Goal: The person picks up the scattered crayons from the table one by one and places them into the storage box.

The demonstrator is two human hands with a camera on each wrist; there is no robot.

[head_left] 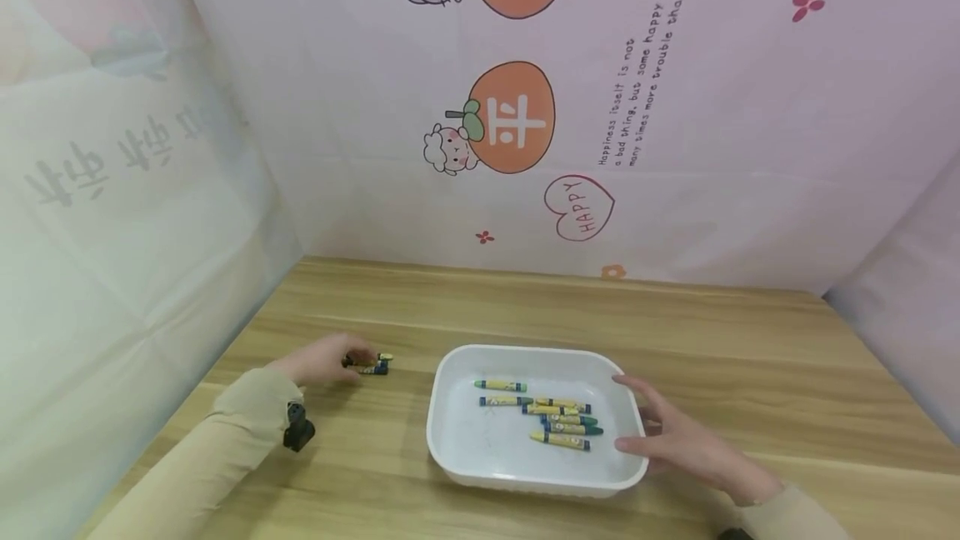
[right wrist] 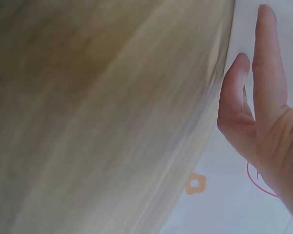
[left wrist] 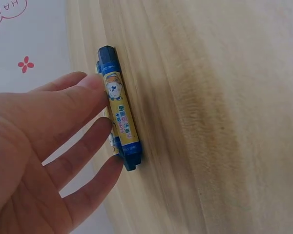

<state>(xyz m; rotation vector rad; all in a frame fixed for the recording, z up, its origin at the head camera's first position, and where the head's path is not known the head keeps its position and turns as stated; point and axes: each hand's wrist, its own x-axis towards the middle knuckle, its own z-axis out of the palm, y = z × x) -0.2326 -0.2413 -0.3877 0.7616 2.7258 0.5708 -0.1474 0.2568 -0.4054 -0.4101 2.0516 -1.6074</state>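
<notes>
Dark blue crayons (left wrist: 121,109) with yellow labels lie side by side at the fingertips of my left hand (head_left: 330,359), left of the tray. In the left wrist view, the thumb (left wrist: 93,84) presses the nearest crayon close to its blue end, and other fingers curl in along the bundle. The hand partly hides the crayons behind. My right hand (head_left: 675,436) rests on the right end of a white plastic tray (head_left: 525,480), thumb and index finger spread over its rim. In the right wrist view this hand's fingers are extended.
Inside the tray lie several crayons (head_left: 562,440) in green and yellow shades, mostly bunched toward the right. The wooden table (head_left: 360,473) meets a printed cloth wall (head_left: 375,207) at the back, with more cloth at both sides.
</notes>
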